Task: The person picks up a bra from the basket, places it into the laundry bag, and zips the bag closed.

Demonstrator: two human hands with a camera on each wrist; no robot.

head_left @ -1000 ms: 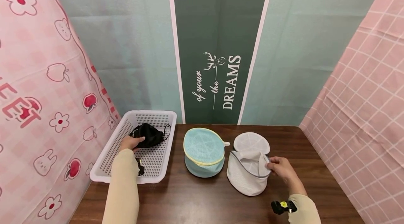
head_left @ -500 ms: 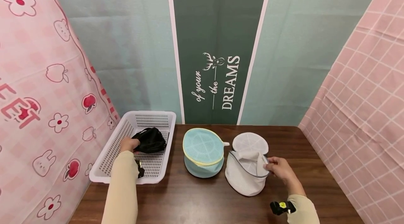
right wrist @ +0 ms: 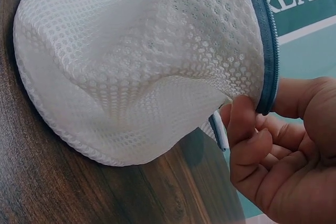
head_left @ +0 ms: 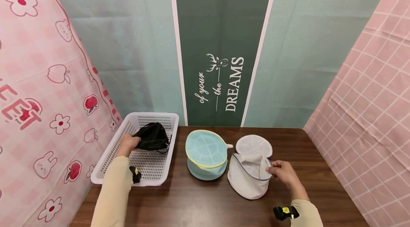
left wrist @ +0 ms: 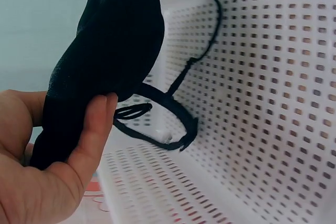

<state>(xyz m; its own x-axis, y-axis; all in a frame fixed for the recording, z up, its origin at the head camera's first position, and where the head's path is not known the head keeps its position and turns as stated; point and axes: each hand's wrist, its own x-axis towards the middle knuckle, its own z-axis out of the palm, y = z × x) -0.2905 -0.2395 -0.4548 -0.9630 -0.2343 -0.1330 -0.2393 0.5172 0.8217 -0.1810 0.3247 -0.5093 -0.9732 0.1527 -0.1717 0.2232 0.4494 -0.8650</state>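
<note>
A black bra (head_left: 153,136) with thin straps hangs from my left hand (head_left: 129,143), over the white basket. In the left wrist view my thumb and fingers pinch one edge of the smooth black cloth (left wrist: 113,30), and a looped strap (left wrist: 181,116) dangles below. On the table, my right hand (head_left: 284,173) pinches the zippered rim of a white mesh laundry bag (head_left: 246,181). Its round lid (head_left: 254,145) is folded back behind it, so the mouth gapes. The right wrist view shows the blue zipper edge (right wrist: 269,45) between thumb and fingers.
The white perforated basket (head_left: 173,127) stands at the table's left. Between it and the white bag sits a light blue mesh laundry bag (head_left: 207,172) with yellow trim, its lid lying over the top. Patterned curtains (head_left: 61,77) border the brown wooden table (head_left: 192,205).
My left hand has lifted and turned the bra a little within the basket area, shifting its hanging straps. The right hand keeps its pinch on the bag's rim, almost unmoved.
</note>
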